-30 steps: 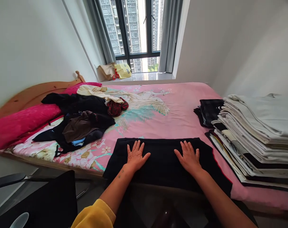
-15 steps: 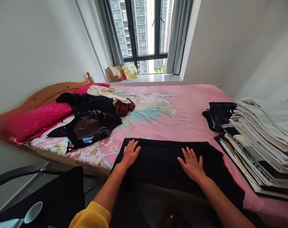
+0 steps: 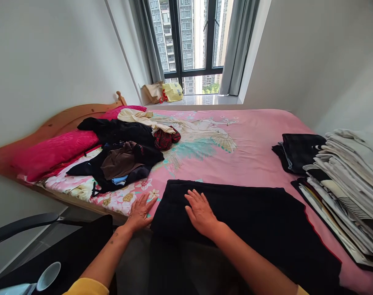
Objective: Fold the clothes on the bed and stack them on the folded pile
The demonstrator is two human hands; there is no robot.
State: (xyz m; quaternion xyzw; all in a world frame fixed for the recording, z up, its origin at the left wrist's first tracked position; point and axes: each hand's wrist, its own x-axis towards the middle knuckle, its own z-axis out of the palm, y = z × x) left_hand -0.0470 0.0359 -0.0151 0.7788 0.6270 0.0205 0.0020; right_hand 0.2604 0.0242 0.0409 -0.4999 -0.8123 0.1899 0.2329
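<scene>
The right hand [image 3: 201, 211] lies palm down on a folded black cloth garment with a thin red line along one edge [image 3: 251, 209], near its left end; its grip is loose, the fingers slightly apart and clamped on nothing. The left hand [image 3: 140, 213] is also palm down, its grip spread wide with nothing in it, on the front edge of the bed just left of the garment. Its thumb points toward the garment's left edge; whether it touches, I cannot tell.

The black garment lies flat along the front of the bed, on a pink sheet printed with flowers and a pale bird [image 3: 260, 143]. To its right stands a tall stack of folded clothes, mostly white and cream [image 3: 355, 176], with a small pile of dark checked folded cloth [image 3: 300, 151] just behind its left side.

Farther left, a loose heap of black, brown and blue clothes [image 3: 121, 159] sits beside a crimson pillow [image 3: 60, 151], in front of a curved wooden headboard [image 3: 51, 131]. A pale round-ended object [image 3: 48, 276] lies on a black chair [image 3: 72, 241] at lower left. Beyond the bed, a brown paper bag [image 3: 152, 92] and a yellow bag [image 3: 173, 92] rest on the sill below a dark-framed window [image 3: 194, 73].
</scene>
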